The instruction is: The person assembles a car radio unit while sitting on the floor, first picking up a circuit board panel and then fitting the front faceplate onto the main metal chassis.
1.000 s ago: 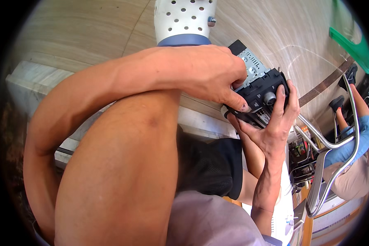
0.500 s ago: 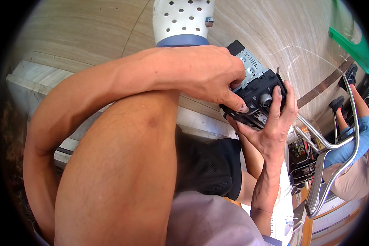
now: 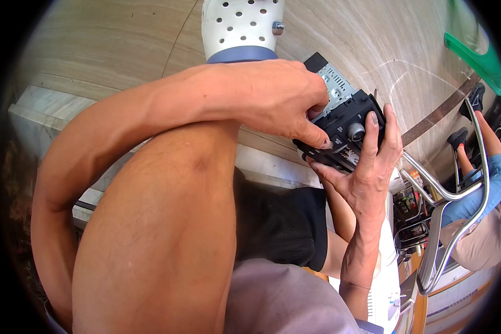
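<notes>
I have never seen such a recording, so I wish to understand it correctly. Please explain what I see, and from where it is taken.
There is no robot: the left hand and right hand are a person's own. The view comes from a wide fisheye camera on that person's head, looking down, so straight edges bend. The left arm reaches around a bare leg. Both hands hold what looks like a car stereo, with a silvery metal case, black front panel and round knob. Below is the streaked floor, with a white clog on it. At the right are a metal-framed chair and another person.
</notes>
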{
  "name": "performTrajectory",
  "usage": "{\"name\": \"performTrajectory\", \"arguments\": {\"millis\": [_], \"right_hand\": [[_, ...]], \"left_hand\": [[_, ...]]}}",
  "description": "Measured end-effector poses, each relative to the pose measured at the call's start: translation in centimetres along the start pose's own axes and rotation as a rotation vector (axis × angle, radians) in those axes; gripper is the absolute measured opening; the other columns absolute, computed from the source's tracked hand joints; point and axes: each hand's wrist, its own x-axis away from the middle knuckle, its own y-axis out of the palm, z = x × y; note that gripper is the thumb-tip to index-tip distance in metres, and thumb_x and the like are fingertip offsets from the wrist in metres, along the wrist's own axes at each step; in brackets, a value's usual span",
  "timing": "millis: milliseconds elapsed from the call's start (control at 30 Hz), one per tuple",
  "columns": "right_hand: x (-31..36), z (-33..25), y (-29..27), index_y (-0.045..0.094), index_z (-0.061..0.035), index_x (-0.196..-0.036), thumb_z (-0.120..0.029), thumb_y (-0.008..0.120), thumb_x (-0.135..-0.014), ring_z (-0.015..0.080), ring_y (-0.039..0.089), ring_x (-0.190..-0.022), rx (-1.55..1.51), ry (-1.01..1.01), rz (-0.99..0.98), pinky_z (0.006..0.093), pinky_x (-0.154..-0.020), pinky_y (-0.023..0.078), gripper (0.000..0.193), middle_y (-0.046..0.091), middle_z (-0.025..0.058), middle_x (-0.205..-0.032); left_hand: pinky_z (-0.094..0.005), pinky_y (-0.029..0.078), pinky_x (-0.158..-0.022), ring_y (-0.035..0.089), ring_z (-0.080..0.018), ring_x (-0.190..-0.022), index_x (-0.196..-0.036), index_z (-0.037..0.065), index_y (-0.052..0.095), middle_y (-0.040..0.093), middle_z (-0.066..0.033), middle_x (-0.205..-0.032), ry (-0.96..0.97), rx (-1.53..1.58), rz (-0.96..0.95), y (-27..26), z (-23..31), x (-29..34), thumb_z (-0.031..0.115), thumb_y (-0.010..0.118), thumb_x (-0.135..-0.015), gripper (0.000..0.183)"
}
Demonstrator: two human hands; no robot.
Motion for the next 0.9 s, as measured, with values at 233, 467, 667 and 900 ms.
{"name": "performTrajectory", "arguments": {"millis": [233,467,667,900], "right_hand": [[-0.1,-0.1,1.5,0.038,-0.009,-0.158,-0.052,0.094,-0.059,0.0501,0.04,-0.139,-0.084,0.014,0.132,0.0621,-0.113,0.033,0.122,0.035,0.0283,-0.16],[-0.2,-0.2,2.0,0.038,-0.005,-0.157,-0.06,0.09,-0.062,0.0494,0.04,-0.139,-0.05,0.014,0.155,0.063,-0.114,0.031,0.122,0.036,0.0277,-0.16],[-0.7,-0.4,2.5,0.042,-0.0049,-0.155,-0.064,0.089,-0.063,0.0476,0.04,-0.14,-0.03,0.032,0.202,0.0625,-0.114,0.03,0.119,0.038,0.0263,-0.159],[-0.6,-0.4,3.3,0.043,-0.0022,-0.154,-0.064,0.09,-0.06,0.0474,0.042,-0.139,-0.01,0.006,0.253,0.0614,-0.113,0.031,0.121,0.04,0.0275,-0.157]], "left_hand": [[-0.0434,0.058,-0.072,0.073,-0.0383,-0.079,-0.093,-0.007,0.073,0.074,-0.0226,-0.083,-0.011,-0.017,0.002,-0.3,0.5,-0.2,0.043,0.078,-0.086,0.05],[-0.0444,0.057,-0.068,0.071,-0.0398,-0.073,-0.086,-0.006,0.072,0.071,-0.0229,-0.074,0.002,-0.073,-0.024,-0.6,0.9,-0.6,0.046,0.078,-0.084,0.052],[-0.044,0.055,-0.064,0.07,-0.0393,-0.069,-0.081,-0.006,0.071,0.068,-0.0233,-0.07,-0.011,-0.066,-0.001,-0.3,0.9,-1.0,0.044,0.08,-0.082,0.051],[-0.0433,0.052,-0.06,0.065,-0.0373,-0.063,-0.078,-0.007,0.069,0.065,-0.0222,-0.066,-0.051,-0.015,-0.004,-0.2,0.6,-0.9,0.044,0.081,-0.081,0.052]]}}
